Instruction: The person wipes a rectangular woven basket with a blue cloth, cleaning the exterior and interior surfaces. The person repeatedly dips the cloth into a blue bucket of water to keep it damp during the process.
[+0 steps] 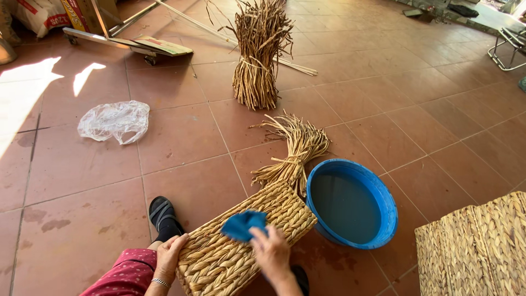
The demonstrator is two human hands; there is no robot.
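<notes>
- Left hand (171, 253), with a metal bracelet at the wrist, lies on the near left edge of the rectangular woven straw-coloured basket (241, 241); fingers bent over the rim, bracing it. Pink patterned sleeve behind it.
- Right hand (271, 252) sits on the basket's top face, fingers closed on a crumpled blue cloth (243, 225) pressed against the weave.
- The basket lies tilted across the person's lap, far corner out toward the floor. Risk: if the left-hand brace slackens while the right pushes, the basket could slide or twist off the lap.
- Risk: cloth may snag on raised braid ends and pull a strand loose.
- Black sandal on a dark-socked foot (163, 215) rests on the reddish tiled floor (76, 181) just left of the basket.
- Round blue plastic basin of water (352, 201) stands just beside the basket's right corner, nearly touching. Risk: a hard stroke to the right could knock the rim and slop water onto the tiles, making them slippery.
- Stack of similar woven panels (476, 246) at right, close to the basin; a spill would likely wet them.
- Loose bundle of pale dried fibre (296, 145) lies behind the basket and the basin; also within splash reach.
- Farther off: upright tied sheaf of darker dried stalks (257, 55), crumpled clear plastic bag (115, 120).
</notes>
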